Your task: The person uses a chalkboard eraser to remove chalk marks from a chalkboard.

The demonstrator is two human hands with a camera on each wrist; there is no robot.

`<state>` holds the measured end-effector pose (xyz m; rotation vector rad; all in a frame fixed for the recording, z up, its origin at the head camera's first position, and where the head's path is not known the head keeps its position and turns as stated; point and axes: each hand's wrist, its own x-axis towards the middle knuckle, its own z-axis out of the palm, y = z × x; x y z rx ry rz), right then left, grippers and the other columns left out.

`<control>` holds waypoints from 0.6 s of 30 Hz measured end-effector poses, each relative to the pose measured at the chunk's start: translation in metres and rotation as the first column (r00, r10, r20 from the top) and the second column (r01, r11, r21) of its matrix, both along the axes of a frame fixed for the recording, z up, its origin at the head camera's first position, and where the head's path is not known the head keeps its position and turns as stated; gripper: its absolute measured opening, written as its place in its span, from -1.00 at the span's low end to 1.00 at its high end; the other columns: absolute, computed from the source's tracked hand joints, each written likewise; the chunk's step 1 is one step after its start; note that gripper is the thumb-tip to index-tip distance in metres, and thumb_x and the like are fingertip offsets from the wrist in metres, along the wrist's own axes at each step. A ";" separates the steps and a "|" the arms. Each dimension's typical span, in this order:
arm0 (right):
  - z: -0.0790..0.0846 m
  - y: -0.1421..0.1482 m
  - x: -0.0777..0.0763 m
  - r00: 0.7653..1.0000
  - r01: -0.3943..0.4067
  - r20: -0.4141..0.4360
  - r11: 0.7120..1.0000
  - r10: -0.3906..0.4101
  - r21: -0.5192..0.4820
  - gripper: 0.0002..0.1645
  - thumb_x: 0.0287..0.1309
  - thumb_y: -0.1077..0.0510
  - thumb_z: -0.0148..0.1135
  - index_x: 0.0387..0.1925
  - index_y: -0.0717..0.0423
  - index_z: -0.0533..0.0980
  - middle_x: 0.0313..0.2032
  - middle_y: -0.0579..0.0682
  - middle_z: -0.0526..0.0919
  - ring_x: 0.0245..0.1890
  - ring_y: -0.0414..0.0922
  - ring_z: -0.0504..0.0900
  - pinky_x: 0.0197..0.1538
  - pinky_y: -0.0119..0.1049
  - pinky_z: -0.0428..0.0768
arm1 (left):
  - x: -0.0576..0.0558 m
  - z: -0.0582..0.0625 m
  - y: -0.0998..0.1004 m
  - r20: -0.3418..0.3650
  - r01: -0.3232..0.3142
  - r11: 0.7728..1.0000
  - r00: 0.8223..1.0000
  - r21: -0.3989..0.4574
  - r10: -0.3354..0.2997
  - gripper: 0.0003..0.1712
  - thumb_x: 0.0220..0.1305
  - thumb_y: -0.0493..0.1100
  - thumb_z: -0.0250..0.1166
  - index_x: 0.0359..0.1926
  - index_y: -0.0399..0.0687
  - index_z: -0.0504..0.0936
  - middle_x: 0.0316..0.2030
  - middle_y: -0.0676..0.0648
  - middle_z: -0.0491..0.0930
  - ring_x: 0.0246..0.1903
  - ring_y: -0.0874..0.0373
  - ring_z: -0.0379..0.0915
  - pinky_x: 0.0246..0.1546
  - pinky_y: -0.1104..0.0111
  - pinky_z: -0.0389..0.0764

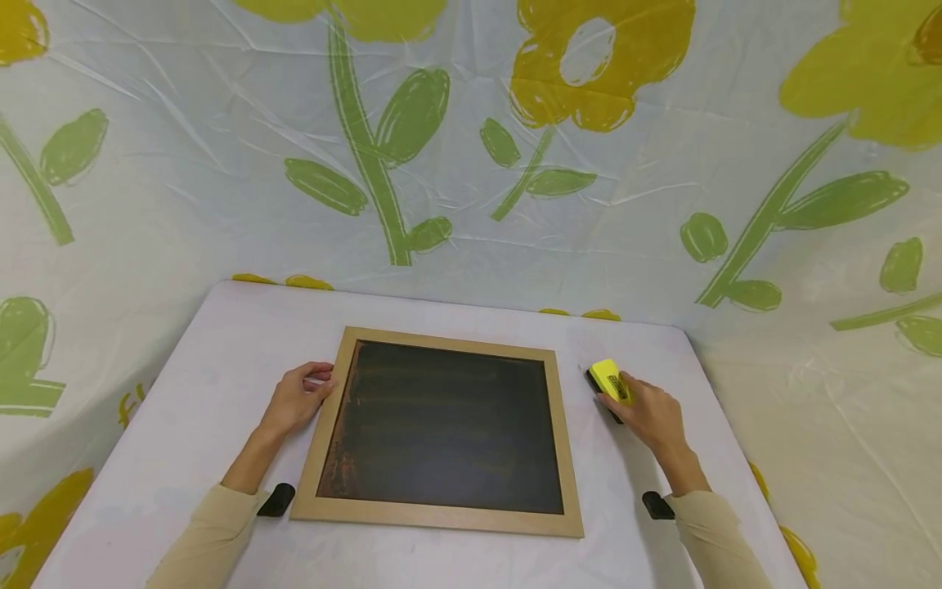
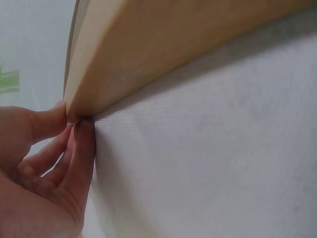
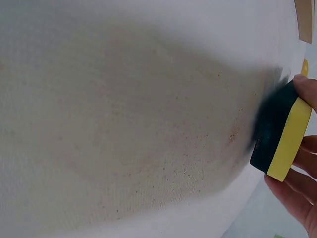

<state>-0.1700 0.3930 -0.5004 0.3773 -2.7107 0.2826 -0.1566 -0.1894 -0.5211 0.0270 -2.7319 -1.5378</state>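
A chalkboard (image 1: pixel 445 425) with a light wooden frame lies on the table, orange smears along the left of its dark surface. At the frame's left side is my left hand (image 1: pixel 296 398). Up close, the left thumb and fingertips pinch the edge of the wooden frame (image 2: pixel 143 44). To the right of the board, my right hand (image 1: pixel 648 411) grips a board eraser (image 1: pixel 607 379) with a yellow back and a dark felt pad. In the right wrist view, thumb and fingers hold the eraser (image 3: pixel 290 139) by its sides, its dark pad turned towards the tabletop.
The white-covered table (image 1: pixel 441 560) carries the board. Small reddish specks (image 3: pixel 233 134) dot the cover close to the eraser. A flowered cloth (image 1: pixel 471 262) hangs behind the table and along both sides. A black strap piece (image 1: pixel 276 500) sits at the left wrist.
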 end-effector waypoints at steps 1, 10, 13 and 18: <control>0.000 0.000 0.000 1.000 0.009 0.010 1.000 -0.009 0.006 -0.25 -0.07 0.03 0.65 0.06 0.45 0.61 -0.23 0.43 0.72 -0.55 0.14 0.59 -0.58 -0.04 0.48 | 0.000 0.000 0.000 0.001 0.002 1.000 1.000 0.000 -0.002 -0.60 0.45 -0.26 0.29 0.18 -0.46 0.55 -0.02 -0.38 0.65 -0.10 -0.21 0.61 -0.22 0.34 0.56; -0.001 -0.004 -0.002 0.991 0.078 0.106 0.997 -0.077 -0.005 -0.24 0.07 -0.07 0.57 0.13 0.40 0.60 -0.13 0.43 0.70 -0.55 0.05 0.47 -0.60 -0.21 0.24 | -0.006 -0.002 -0.005 0.060 -0.005 0.998 0.998 0.060 0.001 -0.58 0.44 -0.26 0.29 0.19 -0.48 0.56 -0.03 -0.40 0.65 -0.14 -0.09 0.67 -0.34 0.49 0.59; 0.000 -0.005 -0.002 0.990 0.095 0.106 0.995 -0.091 -0.034 -0.30 0.15 -0.05 0.51 0.14 0.40 0.60 -0.07 0.44 0.69 -0.42 0.20 0.60 -0.59 -0.09 0.38 | -0.008 0.000 -0.008 0.100 -0.011 0.993 0.995 0.120 -0.001 -0.58 0.47 -0.27 0.26 0.19 -0.52 0.54 -0.02 -0.43 0.64 -0.18 0.01 0.68 -0.33 0.47 0.64; 0.002 -0.007 -0.002 0.994 0.097 0.062 0.982 -0.088 -0.160 -0.50 0.29 0.07 0.40 0.04 0.44 0.64 -0.05 0.42 0.69 -0.03 0.39 0.63 -0.16 0.30 0.59 | -0.009 0.006 -0.015 0.134 -0.022 0.983 0.991 0.185 -0.003 -0.58 0.51 -0.27 0.20 0.20 -0.57 0.50 -0.07 -0.44 0.63 -0.29 0.16 0.67 -0.30 0.41 0.69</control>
